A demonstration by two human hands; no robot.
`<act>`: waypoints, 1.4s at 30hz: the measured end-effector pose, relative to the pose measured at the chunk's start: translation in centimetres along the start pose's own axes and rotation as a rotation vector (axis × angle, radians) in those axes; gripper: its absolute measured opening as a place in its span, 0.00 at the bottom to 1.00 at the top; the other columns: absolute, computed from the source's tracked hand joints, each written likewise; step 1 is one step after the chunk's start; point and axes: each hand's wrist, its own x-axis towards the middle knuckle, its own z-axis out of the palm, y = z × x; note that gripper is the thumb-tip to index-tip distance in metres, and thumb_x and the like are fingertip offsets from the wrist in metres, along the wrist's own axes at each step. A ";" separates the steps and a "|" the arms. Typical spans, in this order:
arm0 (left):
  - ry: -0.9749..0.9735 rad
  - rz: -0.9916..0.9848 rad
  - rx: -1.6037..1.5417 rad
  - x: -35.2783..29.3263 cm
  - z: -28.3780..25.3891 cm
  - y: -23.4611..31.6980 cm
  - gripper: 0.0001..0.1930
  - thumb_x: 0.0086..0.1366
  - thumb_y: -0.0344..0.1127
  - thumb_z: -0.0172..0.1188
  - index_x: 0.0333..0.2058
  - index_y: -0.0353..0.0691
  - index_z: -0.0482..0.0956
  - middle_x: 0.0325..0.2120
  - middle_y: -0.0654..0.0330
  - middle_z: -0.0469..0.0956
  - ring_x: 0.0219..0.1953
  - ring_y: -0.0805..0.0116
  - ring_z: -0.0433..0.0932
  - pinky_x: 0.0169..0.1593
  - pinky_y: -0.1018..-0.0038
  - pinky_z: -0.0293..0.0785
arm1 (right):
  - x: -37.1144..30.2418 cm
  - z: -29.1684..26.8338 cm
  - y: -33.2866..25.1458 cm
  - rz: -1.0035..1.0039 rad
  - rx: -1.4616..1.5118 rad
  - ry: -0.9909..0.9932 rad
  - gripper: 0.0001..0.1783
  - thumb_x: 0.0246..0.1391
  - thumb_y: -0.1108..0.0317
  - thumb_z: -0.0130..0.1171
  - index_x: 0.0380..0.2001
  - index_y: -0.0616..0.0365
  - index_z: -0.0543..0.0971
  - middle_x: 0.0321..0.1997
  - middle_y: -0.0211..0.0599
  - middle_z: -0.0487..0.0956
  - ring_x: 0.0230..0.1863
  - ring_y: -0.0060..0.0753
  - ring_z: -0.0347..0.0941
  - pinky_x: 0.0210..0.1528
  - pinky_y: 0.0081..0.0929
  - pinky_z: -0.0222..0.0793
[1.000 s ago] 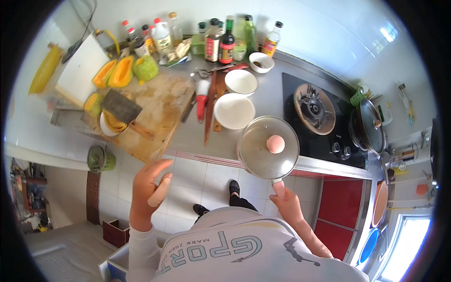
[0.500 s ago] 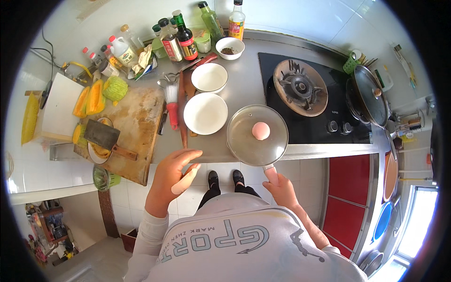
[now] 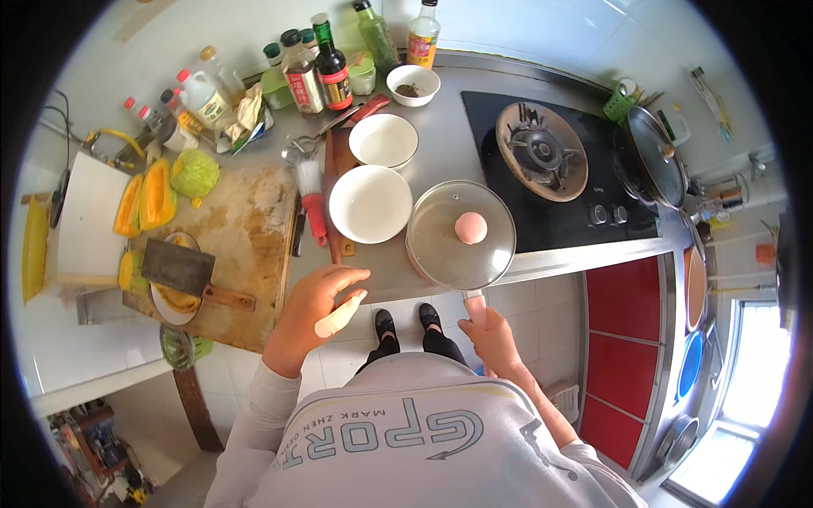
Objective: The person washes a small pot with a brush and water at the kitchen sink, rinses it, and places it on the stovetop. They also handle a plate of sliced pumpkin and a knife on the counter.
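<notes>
Metal kitchen counter [image 3: 440, 135] runs across the view, and over its front edge sits a lidded pan [image 3: 449, 254], just ahead of the right hand [image 3: 493, 340], which is wrapped around its pink handle [image 3: 476, 308]; whether the pan rests on the counter I cannot tell. Left of that grip, the left hand [image 3: 315, 311] holds nothing, its thumb and curved fingers apart. Ahead and left of the grip stand two white bowls [image 3: 370, 203], ahead and right a black stove [image 3: 555, 227], and farther left a cutting board [image 3: 250, 216] bearing a cleaver [image 3: 179, 267].
</notes>
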 end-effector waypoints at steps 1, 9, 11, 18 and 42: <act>-0.011 -0.010 0.002 0.1 -0.1 -0.1 0.15 0.66 0.33 0.63 0.50 0.34 0.83 0.44 0.48 0.84 0.45 0.51 0.83 0.48 0.64 0.79 | -0.2 0.2 -0.6 0.003 -0.021 -0.001 0.23 0.57 0.56 0.67 0.35 0.71 0.77 0.30 0.53 0.81 0.33 0.46 0.81 0.39 0.41 0.75; -0.114 0.063 0.010 1.1 -0.1 -1.8 0.15 0.66 0.29 0.63 0.51 0.35 0.82 0.44 0.52 0.84 0.44 0.61 0.82 0.47 0.68 0.78 | -0.1 2.8 -5.1 0.039 0.116 -0.064 0.20 0.60 0.56 0.64 0.32 0.66 0.76 0.23 0.41 0.78 0.22 0.34 0.77 0.27 0.33 0.73; -0.150 0.033 0.007 1.7 0.1 -1.1 0.15 0.66 0.29 0.63 0.51 0.35 0.82 0.44 0.52 0.84 0.44 0.61 0.82 0.47 0.68 0.78 | 0.2 3.3 -4.6 0.024 0.098 -0.065 0.24 0.59 0.51 0.64 0.29 0.66 0.79 0.25 0.49 0.83 0.24 0.47 0.82 0.33 0.37 0.78; -0.159 0.062 0.058 1.8 -0.1 -0.9 0.14 0.65 0.33 0.64 0.48 0.35 0.84 0.43 0.50 0.85 0.42 0.54 0.83 0.45 0.66 0.79 | -0.3 -1.0 -8.8 -0.329 -0.220 0.518 0.18 0.56 0.55 0.71 0.40 0.54 0.80 0.22 0.37 0.79 0.25 0.43 0.79 0.29 0.37 0.74; -0.039 -0.123 -0.038 -4.7 -1.7 -1.2 0.16 0.64 0.29 0.61 0.50 0.34 0.83 0.45 0.48 0.83 0.47 0.55 0.82 0.51 0.66 0.77 | 5.0 -12.4 -17.2 -0.548 0.632 0.440 0.18 0.57 0.55 0.71 0.34 0.61 0.84 0.23 0.20 0.71 0.21 0.10 0.58 0.23 0.14 0.50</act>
